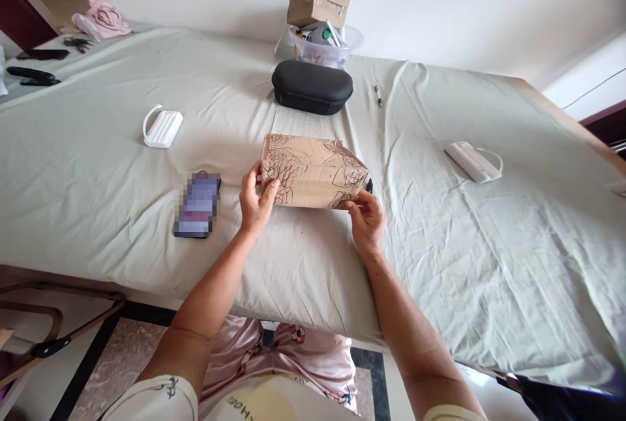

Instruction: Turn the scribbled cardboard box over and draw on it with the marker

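The left hand is curled partway closed around the left edge of the scribbled brown paper, thumb on top, other fingertips hidden behind it. The right hand pinches its lower right corner. The paper is over the near middle of the sheet; whether it touches the cloth is hard to tell. A black pen shows only partly past the right hand. The phone's screen is pixelated; the case partly hides the tub.
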`<control>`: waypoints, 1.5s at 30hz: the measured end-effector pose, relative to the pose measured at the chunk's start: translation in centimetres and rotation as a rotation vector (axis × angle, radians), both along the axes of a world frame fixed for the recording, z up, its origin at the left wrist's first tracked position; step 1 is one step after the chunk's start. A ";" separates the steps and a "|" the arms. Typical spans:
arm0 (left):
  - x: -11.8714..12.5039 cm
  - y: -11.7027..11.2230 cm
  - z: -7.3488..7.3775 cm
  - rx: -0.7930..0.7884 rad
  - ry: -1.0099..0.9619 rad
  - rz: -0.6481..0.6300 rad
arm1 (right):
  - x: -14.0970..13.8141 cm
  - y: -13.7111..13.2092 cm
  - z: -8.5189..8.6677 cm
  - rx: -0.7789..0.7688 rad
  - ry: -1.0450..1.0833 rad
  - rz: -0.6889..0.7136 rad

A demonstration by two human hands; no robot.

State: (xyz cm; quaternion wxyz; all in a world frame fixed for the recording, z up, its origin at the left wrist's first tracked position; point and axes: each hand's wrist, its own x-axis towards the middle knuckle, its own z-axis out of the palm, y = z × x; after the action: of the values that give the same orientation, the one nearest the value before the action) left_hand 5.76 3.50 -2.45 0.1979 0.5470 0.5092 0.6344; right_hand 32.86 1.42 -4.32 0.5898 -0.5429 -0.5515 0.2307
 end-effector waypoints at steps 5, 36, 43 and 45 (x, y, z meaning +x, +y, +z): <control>0.4 -1.0 1.1 0.108 0.095 -0.027 | -0.4 -0.5 1.0 0.188 0.083 -0.095; 4.5 -2.7 2.9 0.117 0.420 -0.019 | -1.7 -2.0 2.2 0.111 -0.352 -0.071; 5.8 -2.9 2.7 0.059 0.384 -0.022 | -3.8 -3.2 3.2 0.026 -0.516 -0.046; 6.2 -3.1 2.7 0.074 0.382 0.010 | -4.1 -3.2 3.2 0.043 -0.550 -0.072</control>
State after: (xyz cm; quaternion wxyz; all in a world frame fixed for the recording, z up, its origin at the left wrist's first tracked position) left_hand 11.92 0.44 0.30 0.0742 0.6620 0.5163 0.5383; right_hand 28.75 -1.81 -1.13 0.4372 -0.5916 -0.6762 0.0419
